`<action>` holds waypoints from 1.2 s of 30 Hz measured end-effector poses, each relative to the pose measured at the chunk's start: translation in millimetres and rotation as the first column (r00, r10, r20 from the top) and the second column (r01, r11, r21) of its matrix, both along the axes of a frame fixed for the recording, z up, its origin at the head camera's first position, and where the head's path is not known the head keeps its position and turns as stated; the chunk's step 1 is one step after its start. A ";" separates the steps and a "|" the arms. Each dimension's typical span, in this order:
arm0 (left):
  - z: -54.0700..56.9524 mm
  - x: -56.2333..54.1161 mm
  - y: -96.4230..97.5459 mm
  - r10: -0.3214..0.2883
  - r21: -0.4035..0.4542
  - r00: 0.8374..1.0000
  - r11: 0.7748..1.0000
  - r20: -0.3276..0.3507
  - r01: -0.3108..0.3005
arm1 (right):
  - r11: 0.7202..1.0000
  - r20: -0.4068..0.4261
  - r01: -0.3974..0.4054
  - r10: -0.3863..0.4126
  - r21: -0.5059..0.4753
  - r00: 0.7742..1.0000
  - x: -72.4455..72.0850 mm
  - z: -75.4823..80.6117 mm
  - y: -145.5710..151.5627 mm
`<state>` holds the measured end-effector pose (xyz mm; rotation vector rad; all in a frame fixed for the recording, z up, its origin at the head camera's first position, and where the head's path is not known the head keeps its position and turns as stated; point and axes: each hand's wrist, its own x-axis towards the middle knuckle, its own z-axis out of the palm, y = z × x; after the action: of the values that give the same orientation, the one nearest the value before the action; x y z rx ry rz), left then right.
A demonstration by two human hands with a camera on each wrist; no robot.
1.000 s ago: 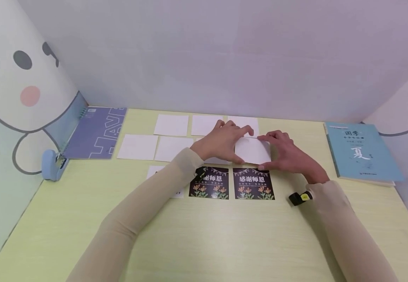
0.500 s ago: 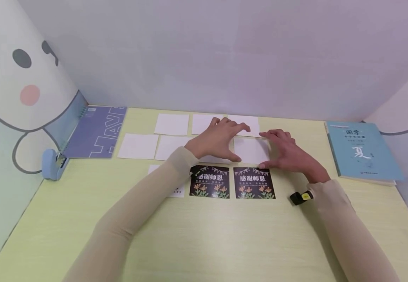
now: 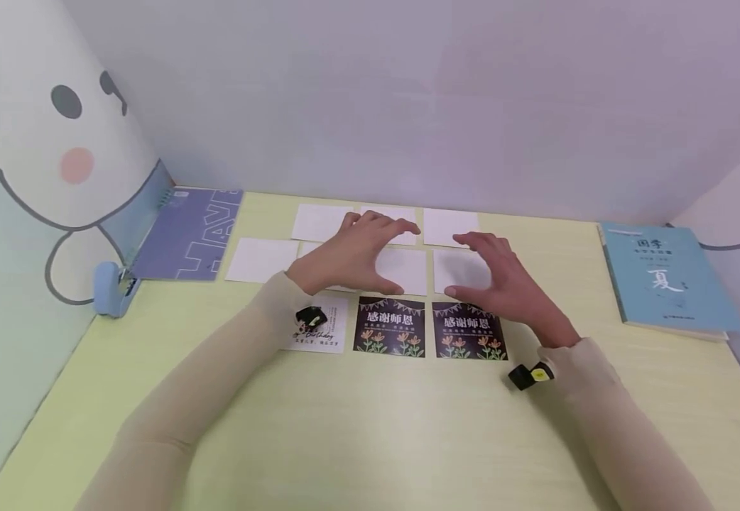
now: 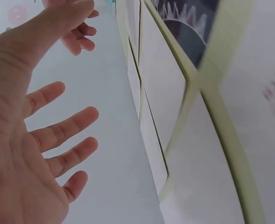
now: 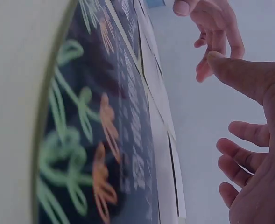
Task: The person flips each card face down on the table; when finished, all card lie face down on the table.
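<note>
Both hands hover above the cards with fingers spread, holding nothing. My left hand (image 3: 347, 255) is over the middle of the white cards; in the left wrist view its palm and fingers (image 4: 72, 128) are apart from the cards. To its right, my right hand (image 3: 504, 284) partly covers the rightmost white card (image 3: 449, 266) of the middle row and the top of a dark flower-printed card (image 3: 469, 344). A second dark card (image 3: 389, 341) lies beside that one. Left of them is a white printed card (image 3: 328, 330), partly hidden by the left sleeve.
A back row of white cards (image 3: 449, 227) lies near the wall. A purple spiral notebook (image 3: 185, 234) and a blue clip-like object (image 3: 111, 291) sit at the left. At the far right is a blue book (image 3: 664, 277).
A second ago both hands had their fingers at the edges of the rightmost middle-row card. They have since come off it, the left hand moving left. That card lies flat in the row.
</note>
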<state>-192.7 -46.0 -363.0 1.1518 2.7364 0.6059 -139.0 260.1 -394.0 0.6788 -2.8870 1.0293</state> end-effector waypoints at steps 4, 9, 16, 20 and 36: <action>2.8 7.9 -20.7 0.008 0.008 1.000 1.000 0.010 -0.008 | 0.998 -0.057 -0.063 0.062 -0.025 0.996 7.5 0.0 -25.0; 6.1 19.8 -43.9 0.013 0.004 1.000 1.000 -0.005 -0.013 | 0.996 0.000 -0.076 0.076 -0.043 0.997 18.3 -1.3 -59.2; 2.0 38.9 -76.6 0.040 0.018 0.999 0.999 0.035 -0.040 | 0.988 0.036 -0.131 0.134 -0.080 0.990 29.1 -2.4 -104.2; -3.1 50.8 -93.0 0.058 0.009 0.996 0.998 0.064 -0.059 | 0.980 0.045 -0.172 0.176 -0.097 0.983 33.1 -3.0 -124.3; -9.9 87.7 -123.6 0.118 -0.071 0.990 0.991 0.074 -0.113 | 0.970 0.047 -0.243 0.244 -0.016 0.969 45.3 -14.0 -172.1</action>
<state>-105.1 -169.6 -372.8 0.9397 2.7490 0.5561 -93.7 88.0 -408.0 1.0442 -2.8893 1.0965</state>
